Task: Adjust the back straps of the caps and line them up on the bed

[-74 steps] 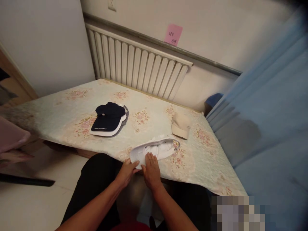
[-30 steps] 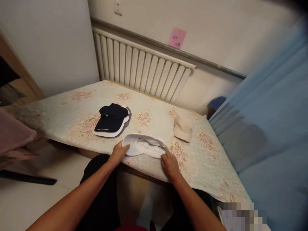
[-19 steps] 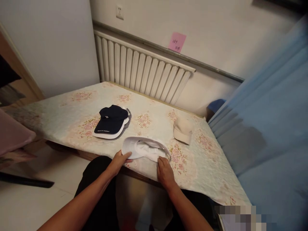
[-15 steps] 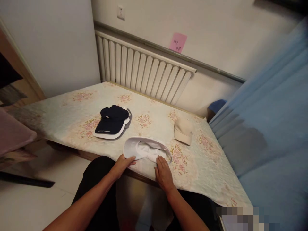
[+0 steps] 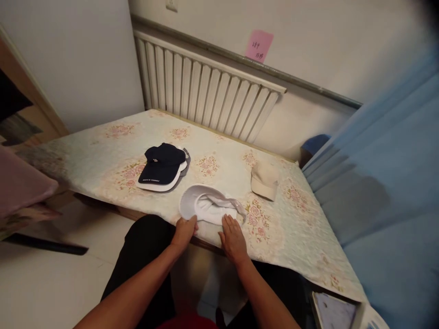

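Observation:
A white cap (image 5: pixel 210 208) lies on its side by the front edge of the bed-like surface, its inside facing up and its brim to the left. My left hand (image 5: pixel 184 232) is closed at the brim's lower edge, its fingers curled and partly hidden. On the cap's near right side rests my right hand (image 5: pixel 233 238), its fingers stretched out flat. To the left beyond the white cap is a stack of caps, a navy cap (image 5: pixel 163 162) on top with white and grey ones under it. A beige cap (image 5: pixel 265 179) sits apart on the right.
A flowered cover (image 5: pixel 219 146) spreads over the surface. Behind it stands a white radiator (image 5: pixel 206 91), with a pink note (image 5: pixel 259 45) above. A blue curtain (image 5: pixel 404 173) hangs at right, a shallow box (image 5: pixel 334 311) is at lower right, and a pink cloth (image 5: pixel 24 183) is at left.
The white cap has flattened and its back strap has folded inward. My left hand's fingers have curled in at the brim. The right hand stays on the cap; the view has tilted down slightly.

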`<state>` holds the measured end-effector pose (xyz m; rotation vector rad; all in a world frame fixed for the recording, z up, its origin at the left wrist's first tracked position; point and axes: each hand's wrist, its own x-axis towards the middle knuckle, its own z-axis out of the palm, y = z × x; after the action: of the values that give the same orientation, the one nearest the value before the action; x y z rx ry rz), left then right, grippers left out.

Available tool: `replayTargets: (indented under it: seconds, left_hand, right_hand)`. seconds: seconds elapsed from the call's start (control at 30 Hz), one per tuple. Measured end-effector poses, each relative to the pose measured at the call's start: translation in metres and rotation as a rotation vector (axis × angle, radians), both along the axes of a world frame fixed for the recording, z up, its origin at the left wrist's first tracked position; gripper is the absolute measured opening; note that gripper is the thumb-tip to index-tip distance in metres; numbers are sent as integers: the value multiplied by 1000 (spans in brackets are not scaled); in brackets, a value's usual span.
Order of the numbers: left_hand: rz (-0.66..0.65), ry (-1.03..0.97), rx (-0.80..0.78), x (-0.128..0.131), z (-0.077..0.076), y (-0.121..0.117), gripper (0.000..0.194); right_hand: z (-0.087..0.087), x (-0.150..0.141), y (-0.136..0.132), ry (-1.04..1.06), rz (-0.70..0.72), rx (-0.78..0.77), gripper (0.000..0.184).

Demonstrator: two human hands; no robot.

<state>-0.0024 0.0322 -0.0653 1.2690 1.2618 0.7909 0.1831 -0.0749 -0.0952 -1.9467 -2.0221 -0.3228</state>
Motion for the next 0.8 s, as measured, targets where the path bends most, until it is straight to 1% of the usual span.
replayTargets:
  seconds: [0.13,0.23,0.3,0.37,0.43,0.57,0.7,0.8]
  left_hand:
    - [36,3,-22,-4,-5,-1,33]
    - [36,-5,-27,-1,-9,0,32]
    - [36,-9,-28,-1,-11,0,32]
    - [39,-13,-28,-1,-12,-1,33]
    - [40,-20,-26,-2,-14,-2,32]
    - [32,-28,-29,-3,-17,-2,32]
    - [28,-34,-20,-4,-19,-2,31]
    - [20,-38,-5,-6,-20,-3,32]
  right_hand:
    - [2,-8,1,0,-35,-15,49]
    - [4,-16,2,14,-95,-10,53]
    - [5,-23,3,28,-111,-7,56]
    - [5,-31,4,36,-90,-15,58]
    - [4,-40,7,42,-35,-24,59]
    - [1,-61,21,62,64,-38,60]
    - [2,-79,37,71,97,-45,61]
    - [3,-83,41,63,114,-51,62]
